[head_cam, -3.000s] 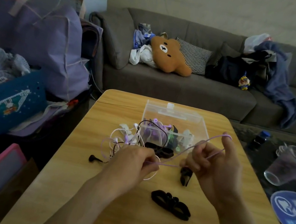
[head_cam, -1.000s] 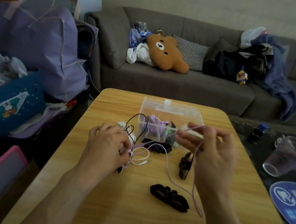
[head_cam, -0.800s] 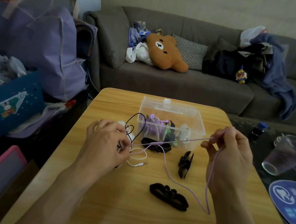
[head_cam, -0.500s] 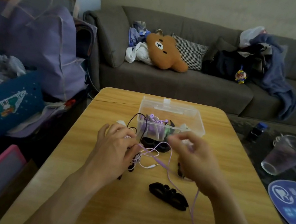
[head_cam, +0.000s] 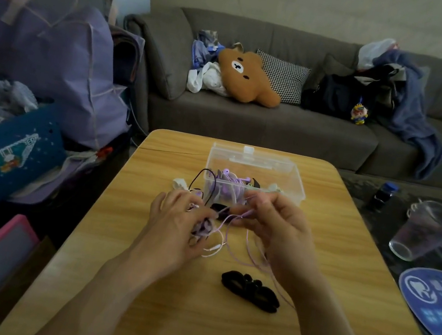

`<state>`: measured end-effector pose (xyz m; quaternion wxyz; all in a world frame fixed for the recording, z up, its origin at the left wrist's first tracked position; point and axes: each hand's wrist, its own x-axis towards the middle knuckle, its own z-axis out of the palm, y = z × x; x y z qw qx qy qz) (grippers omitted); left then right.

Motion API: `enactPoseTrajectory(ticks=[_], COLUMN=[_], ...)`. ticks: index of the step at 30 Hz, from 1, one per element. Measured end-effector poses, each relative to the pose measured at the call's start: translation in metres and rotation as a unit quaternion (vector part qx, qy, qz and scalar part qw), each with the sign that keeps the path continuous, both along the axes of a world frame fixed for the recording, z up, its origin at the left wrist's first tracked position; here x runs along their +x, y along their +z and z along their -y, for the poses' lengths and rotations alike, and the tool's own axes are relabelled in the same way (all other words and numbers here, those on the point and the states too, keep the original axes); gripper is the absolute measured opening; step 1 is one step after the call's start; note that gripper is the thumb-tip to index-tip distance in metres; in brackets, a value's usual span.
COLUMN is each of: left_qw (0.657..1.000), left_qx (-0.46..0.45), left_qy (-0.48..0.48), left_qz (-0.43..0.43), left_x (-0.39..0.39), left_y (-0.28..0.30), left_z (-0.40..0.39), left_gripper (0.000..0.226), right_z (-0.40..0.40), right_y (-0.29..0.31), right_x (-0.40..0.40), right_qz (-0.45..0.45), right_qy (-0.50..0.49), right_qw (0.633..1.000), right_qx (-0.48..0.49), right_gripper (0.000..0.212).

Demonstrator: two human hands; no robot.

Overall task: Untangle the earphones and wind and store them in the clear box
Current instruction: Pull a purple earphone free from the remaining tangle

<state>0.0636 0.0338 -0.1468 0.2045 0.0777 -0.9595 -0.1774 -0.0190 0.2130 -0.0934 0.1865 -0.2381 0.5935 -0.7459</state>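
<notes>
Wooden table (head_cam: 133,312) fills the head view, with your two bare hands meeting over its centre. Your left hand (head_cam: 175,226) curls around a small bundle of tangled earphones (head_cam: 202,227), purple and white. Your right hand (head_cam: 276,228) sits just beside it at 3 o'clock, fingertips pinching a thin purple cord (head_cam: 251,254) that loops down onto the table toward 5 o'clock. At 12 o'clock from your hands stands the clear box (head_cam: 294,179), lid open, with purple earphones already inside. A black cable (head_cam: 203,176) arcs beside the box's left wall. At 5 o'clock lies a wound black bundle (head_cam: 251,289). Further off at 3 o'clock, a clear cup (head_cam: 429,232) lies tilted on a dark surface.
</notes>
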Motion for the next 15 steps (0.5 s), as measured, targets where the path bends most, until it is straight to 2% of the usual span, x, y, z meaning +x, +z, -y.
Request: enactPoseTrajectory(ticks=[2, 4, 7, 10, 13, 15], left_qw=[1.000, 0.998, 0.995, 0.990, 0.988, 0.990], left_qx=[0.029, 0.058, 0.080, 0.116, 0.116, 0.109], left_qy=[-0.001, -0.007, 0.004, 0.000, -0.003, -0.004], left_qz=[0.002, -0.021, -0.056, -0.076, -0.102, -0.089], left_x=[0.001, 0.001, 0.001, 0.002, 0.001, 0.002], left_y=[0.004, 0.006, 0.009, 0.015, 0.013, 0.015], left_z=[0.002, 0.004, 0.007, 0.005, 0.007, 0.009], left_gripper=[0.049, 0.052, 0.042, 0.048, 0.047, 0.058], right_z=[-0.002, -0.006, -0.012, -0.012, -0.010, -0.010], right_y=[0.005, 0.008, 0.009, 0.008, 0.005, 0.004], right_x=[-0.005, -0.012, -0.017, -0.016, -0.017, -0.017], right_qz=[0.067, 0.101, 0.114, 0.121, 0.132, 0.133], right_qy=[-0.044, -0.083, -0.106, -0.128, -0.146, -0.135], right_qw=[0.995, 0.988, 0.985, 0.982, 0.977, 0.978], right_qx=[-0.060, -0.080, -0.076, -0.071, -0.081, -0.084], right_gripper=[0.025, 0.030, 0.036, 0.036, 0.034, 0.034])
